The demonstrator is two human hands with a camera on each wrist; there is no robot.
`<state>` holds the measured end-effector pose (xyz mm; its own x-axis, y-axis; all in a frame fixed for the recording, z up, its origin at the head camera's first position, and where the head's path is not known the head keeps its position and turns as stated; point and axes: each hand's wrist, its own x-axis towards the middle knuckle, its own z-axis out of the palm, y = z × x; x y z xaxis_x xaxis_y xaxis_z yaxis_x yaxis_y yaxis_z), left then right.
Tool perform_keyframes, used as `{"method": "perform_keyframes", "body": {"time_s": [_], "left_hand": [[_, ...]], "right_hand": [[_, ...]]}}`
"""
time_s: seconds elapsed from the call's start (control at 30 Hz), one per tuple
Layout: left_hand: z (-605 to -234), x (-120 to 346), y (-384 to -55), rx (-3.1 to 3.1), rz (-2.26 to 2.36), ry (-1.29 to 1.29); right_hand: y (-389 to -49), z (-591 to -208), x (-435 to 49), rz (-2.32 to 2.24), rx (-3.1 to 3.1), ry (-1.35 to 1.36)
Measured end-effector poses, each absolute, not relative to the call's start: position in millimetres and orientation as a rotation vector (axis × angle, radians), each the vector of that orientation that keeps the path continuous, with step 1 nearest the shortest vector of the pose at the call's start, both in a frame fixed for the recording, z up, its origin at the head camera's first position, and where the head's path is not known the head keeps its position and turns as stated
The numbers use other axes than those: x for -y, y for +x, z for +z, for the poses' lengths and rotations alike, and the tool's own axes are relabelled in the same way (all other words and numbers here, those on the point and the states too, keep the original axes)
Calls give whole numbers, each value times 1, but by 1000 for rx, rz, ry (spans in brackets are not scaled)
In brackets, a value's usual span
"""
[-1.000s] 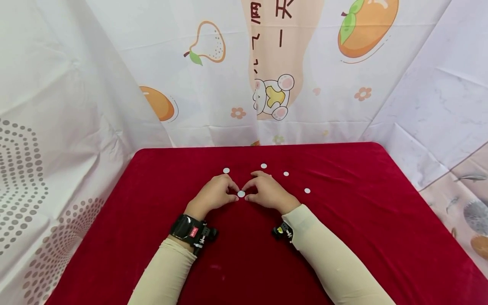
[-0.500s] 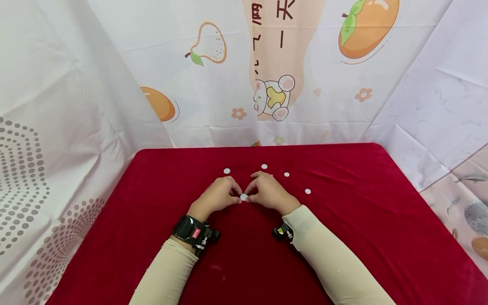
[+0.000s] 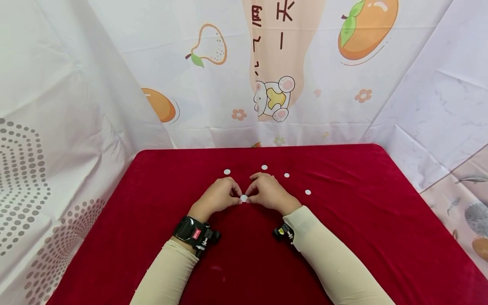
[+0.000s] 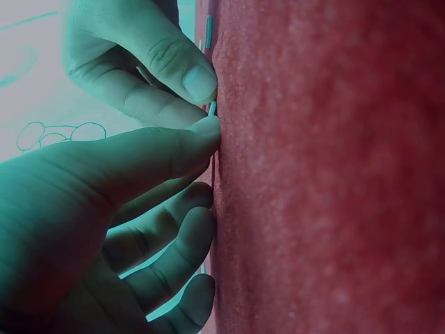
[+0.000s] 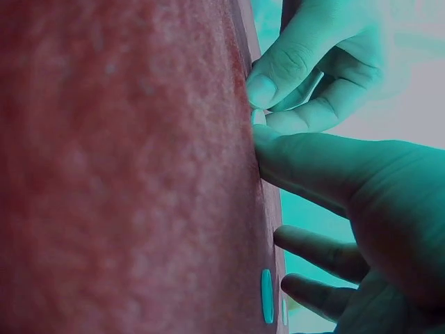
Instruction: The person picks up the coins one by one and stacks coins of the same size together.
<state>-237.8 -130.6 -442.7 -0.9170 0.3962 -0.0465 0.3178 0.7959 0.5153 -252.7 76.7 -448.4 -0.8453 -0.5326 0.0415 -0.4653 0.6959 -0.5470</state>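
The left hand (image 3: pixel 220 195) and the right hand (image 3: pixel 269 192) pinch the white disc (image 3: pixel 244 198) at its opposite edges, while four other discs (image 3: pixel 264 167) lie apart from it.

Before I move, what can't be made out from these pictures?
- Middle disc: underside faces away from the head view; in both wrist views, thumbs hide all but a sliver.
- Other discs: any markings are too small in the head view.
- Cloth: near edge cut off by the head view's bottom.
- Lettering: cut off by its top.
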Motion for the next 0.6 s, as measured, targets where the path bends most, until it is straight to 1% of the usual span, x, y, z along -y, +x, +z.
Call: {"method": "perform_keyframes", "body": {"time_s": [0.4, 0.6], "left_hand": [[-445, 130, -239, -2819, 791, 600], [-444, 130, -239, -2782, 829, 599]], "right_hand": [[-256, -449, -79, -921, -2693, -783], [-257, -451, -83, -919, -2692, -809]]}}
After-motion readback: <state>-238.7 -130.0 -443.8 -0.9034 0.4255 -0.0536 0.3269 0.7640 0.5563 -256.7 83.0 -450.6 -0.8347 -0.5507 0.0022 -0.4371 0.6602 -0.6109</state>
